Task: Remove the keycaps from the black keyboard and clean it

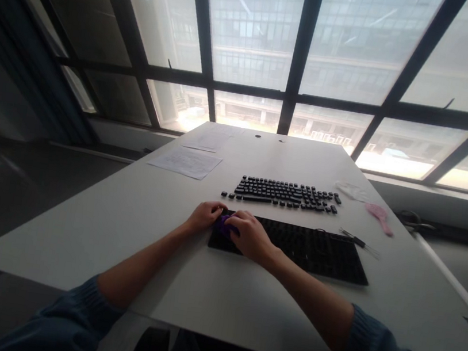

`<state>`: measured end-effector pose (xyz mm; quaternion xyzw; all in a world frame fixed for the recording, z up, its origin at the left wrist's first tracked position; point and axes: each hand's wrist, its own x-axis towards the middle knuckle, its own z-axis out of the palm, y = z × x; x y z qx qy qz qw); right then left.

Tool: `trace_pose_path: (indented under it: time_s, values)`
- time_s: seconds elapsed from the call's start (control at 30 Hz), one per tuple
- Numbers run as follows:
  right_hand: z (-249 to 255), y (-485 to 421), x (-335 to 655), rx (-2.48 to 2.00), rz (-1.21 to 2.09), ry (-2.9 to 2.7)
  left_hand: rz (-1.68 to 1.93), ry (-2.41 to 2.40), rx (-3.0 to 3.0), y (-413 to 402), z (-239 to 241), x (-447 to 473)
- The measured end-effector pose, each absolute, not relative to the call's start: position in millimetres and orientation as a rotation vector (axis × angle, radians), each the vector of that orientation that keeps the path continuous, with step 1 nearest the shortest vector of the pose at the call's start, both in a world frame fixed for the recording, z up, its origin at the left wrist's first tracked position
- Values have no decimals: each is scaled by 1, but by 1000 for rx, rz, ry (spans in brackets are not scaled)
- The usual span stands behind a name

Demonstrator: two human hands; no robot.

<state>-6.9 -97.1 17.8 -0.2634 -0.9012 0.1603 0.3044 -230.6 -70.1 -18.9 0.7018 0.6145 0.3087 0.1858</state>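
A black keyboard (311,249) with its keycaps off lies on the white table (150,245) in front of me. My right hand (250,235) is bent over its left part, with fingers closed on a soft purple lump (227,225) pressed against the keyboard. Whether the lump is cleaning gel or a cloth I cannot make out. At the keyboard's upper left corner, my left hand (205,217) has its fingers curled round the edge, close beside the lump. Behind the keyboard, the loose black keycaps (284,192) are laid out in rows in keyboard order.
A keycap puller with wire ends (355,239) lies across the keyboard's upper right corner. Farther right are a pink brush-shaped item (379,218) and a clear plastic bag (351,191). Sheets of paper (187,163) lie at the left back, before tall windows.
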Motion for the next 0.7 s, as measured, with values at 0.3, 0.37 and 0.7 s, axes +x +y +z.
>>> trace_pose_path:
  time_s: [0.3,0.37,0.7]
  values:
    - [16,-96,-27,-782,297,-2549,864,1744,1995,-69,-24,-233]
    - [17,-88,-25,-927,258,-2457,857,1731,2001,-68,-24,-234]
    - [10,-89,-48,-793,343,-2396,896,1601,1986,-69,-21,-237]
